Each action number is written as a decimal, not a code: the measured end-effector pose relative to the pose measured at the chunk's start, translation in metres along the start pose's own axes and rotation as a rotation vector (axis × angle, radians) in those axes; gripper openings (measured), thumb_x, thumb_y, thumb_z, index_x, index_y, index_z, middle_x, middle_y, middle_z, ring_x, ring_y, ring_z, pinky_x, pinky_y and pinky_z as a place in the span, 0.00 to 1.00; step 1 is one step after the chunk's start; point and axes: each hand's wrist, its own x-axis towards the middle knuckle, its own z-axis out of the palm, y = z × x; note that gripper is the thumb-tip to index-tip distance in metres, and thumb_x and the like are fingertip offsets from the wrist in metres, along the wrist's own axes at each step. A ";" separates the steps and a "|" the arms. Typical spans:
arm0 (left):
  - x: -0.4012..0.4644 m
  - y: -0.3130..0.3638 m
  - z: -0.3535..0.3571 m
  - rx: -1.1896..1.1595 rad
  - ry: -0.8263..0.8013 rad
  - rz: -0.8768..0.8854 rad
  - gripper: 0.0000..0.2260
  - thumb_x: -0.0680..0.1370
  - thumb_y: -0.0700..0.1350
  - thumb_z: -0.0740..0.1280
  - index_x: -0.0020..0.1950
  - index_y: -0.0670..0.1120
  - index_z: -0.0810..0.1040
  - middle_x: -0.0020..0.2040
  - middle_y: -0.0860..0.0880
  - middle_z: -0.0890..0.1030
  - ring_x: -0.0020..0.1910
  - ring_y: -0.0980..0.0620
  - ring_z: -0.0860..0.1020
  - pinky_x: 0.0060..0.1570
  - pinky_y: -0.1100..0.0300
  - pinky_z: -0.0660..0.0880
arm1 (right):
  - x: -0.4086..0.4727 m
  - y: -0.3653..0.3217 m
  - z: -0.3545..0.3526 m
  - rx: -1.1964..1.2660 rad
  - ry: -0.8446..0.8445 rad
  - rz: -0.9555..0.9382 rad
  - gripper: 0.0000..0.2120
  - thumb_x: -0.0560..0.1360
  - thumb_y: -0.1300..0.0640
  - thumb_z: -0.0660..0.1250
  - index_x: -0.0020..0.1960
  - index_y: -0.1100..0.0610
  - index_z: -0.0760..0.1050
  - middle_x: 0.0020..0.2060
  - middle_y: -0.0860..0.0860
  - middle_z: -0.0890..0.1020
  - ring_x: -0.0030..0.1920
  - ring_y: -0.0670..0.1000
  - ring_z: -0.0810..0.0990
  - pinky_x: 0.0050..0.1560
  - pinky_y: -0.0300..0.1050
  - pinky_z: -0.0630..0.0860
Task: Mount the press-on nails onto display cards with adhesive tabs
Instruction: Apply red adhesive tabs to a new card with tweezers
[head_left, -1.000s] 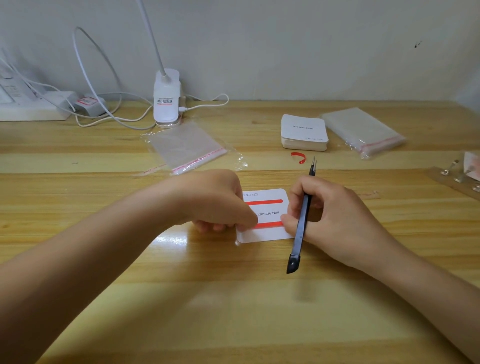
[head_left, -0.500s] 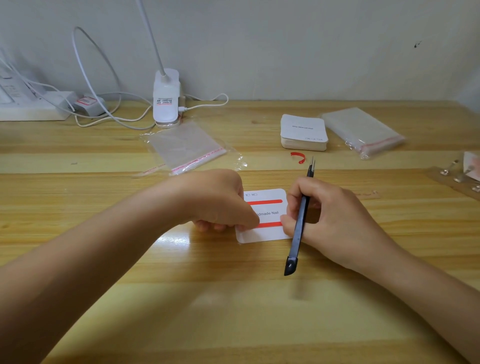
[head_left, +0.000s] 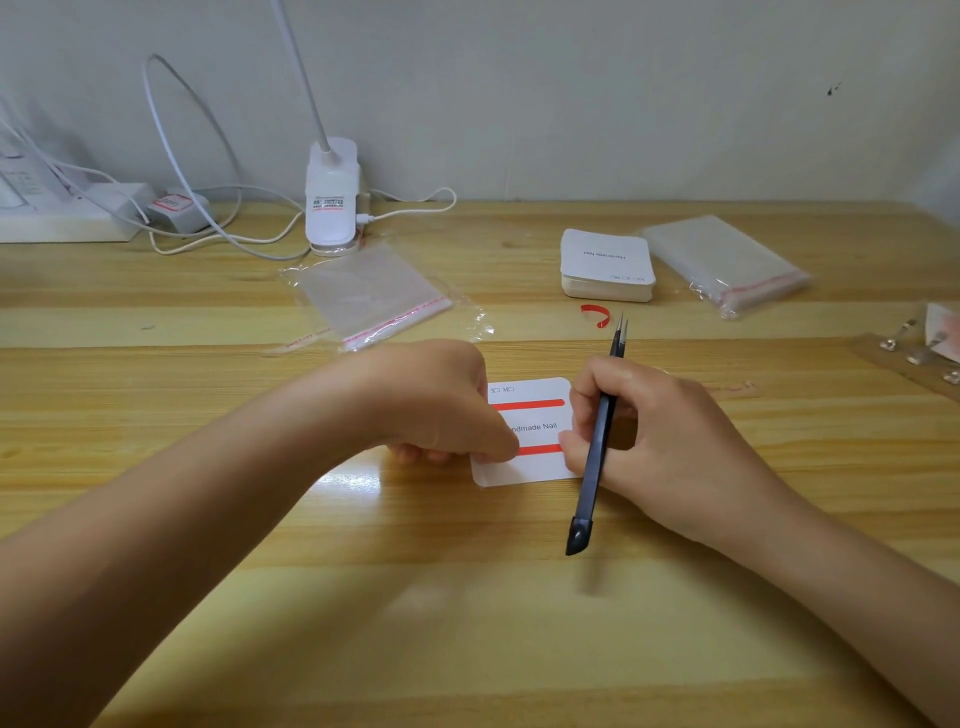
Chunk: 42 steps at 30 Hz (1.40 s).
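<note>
From the head camera, a white rounded-corner paper display card (head_left: 530, 431) printed "Handmade Nail" lies flat on the pale wooden table (head_left: 467, 597), with two red adhesive strips across it, one above the lettering (head_left: 530, 404) and one below (head_left: 540, 449).

The left hand (head_left: 441, 405) is curled, its fingertips pressing down on the card's left edge, at the left end of the lower strip. The right hand (head_left: 660, 436) is at the card's right edge, thumb tip on the right end of that strip; whether it is pinching or only pressing the strip I cannot tell. Its fingers also curl around black pointed tweezers (head_left: 597, 441), tips aimed away from the card.

Beyond the card sit a stack of blank white cards (head_left: 607, 265), a curl of peeled red liner (head_left: 596, 314), and clear resealable plastic bags to the far left (head_left: 374, 296) and far right (head_left: 727, 265).

The card looks light and bendable, likely to slide or lift unless pinned by its edges. The strip's liner seems thin and clingy, best caught at an end.
</note>
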 end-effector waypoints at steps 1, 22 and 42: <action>0.000 0.000 0.000 -0.002 -0.003 0.002 0.06 0.68 0.45 0.69 0.32 0.44 0.80 0.23 0.51 0.73 0.26 0.51 0.71 0.25 0.67 0.69 | 0.000 0.000 0.000 -0.006 0.000 -0.003 0.13 0.67 0.61 0.71 0.34 0.50 0.68 0.30 0.49 0.76 0.37 0.43 0.72 0.37 0.28 0.67; -0.027 -0.020 0.049 0.335 0.590 0.716 0.09 0.71 0.48 0.64 0.44 0.48 0.84 0.38 0.48 0.77 0.31 0.48 0.74 0.27 0.59 0.70 | -0.004 0.001 0.002 -0.095 0.043 -0.029 0.13 0.65 0.58 0.70 0.33 0.48 0.66 0.28 0.48 0.75 0.38 0.46 0.71 0.36 0.30 0.64; -0.040 -0.045 0.046 0.497 0.763 0.672 0.14 0.73 0.50 0.61 0.35 0.47 0.83 0.32 0.50 0.75 0.29 0.49 0.72 0.27 0.61 0.66 | -0.005 0.001 0.002 -0.115 0.032 -0.013 0.11 0.67 0.57 0.70 0.35 0.50 0.67 0.29 0.48 0.76 0.41 0.45 0.71 0.40 0.25 0.62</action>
